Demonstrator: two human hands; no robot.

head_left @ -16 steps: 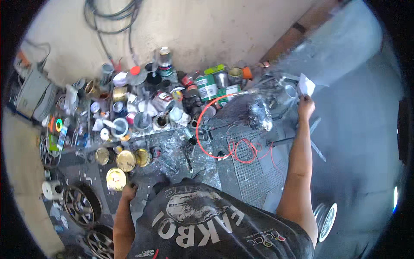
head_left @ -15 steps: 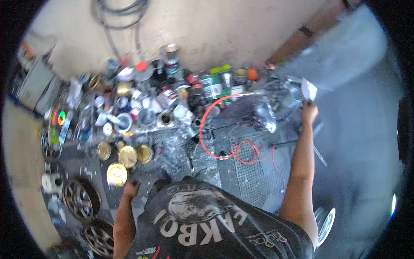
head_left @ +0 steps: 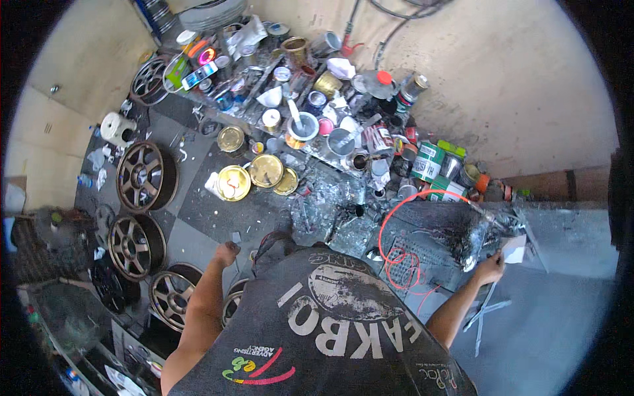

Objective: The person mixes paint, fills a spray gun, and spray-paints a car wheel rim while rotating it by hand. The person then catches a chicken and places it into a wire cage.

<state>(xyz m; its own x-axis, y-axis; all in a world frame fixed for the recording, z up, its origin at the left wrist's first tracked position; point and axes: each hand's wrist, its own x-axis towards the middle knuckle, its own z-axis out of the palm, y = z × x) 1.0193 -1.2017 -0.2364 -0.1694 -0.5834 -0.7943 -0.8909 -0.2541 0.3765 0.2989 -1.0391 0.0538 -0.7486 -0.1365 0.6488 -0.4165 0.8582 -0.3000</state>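
Note:
My right hand (head_left: 490, 269) is closed on a folded piece of white paper (head_left: 514, 249), at the right beside a crumpled, foil-like bundle (head_left: 470, 245). An orange hose (head_left: 385, 226) curves close by, its coils lying on the dark floor mat. On the left, my left hand (head_left: 227, 253) has its fingers curled, above the floor near the wheels. A small grey flat piece (head_left: 236, 236) shows by its fingertips; whether it is held or lies beyond, I cannot make out.
A low bench (head_left: 330, 160) carries crowded cups, cans and bottles. Gold-coloured tins (head_left: 266, 171) stand on the floor before it. Bronze wheel rims (head_left: 140, 175) line the left, near a white perforated container (head_left: 119, 129). Thin grey strips (head_left: 487, 309) lie at the right.
The view has swung left, bringing more wheel rims into sight and shifting the bench rightward. My right hand still holds the white paper, now lower in the picture. My left hand has risen slightly.

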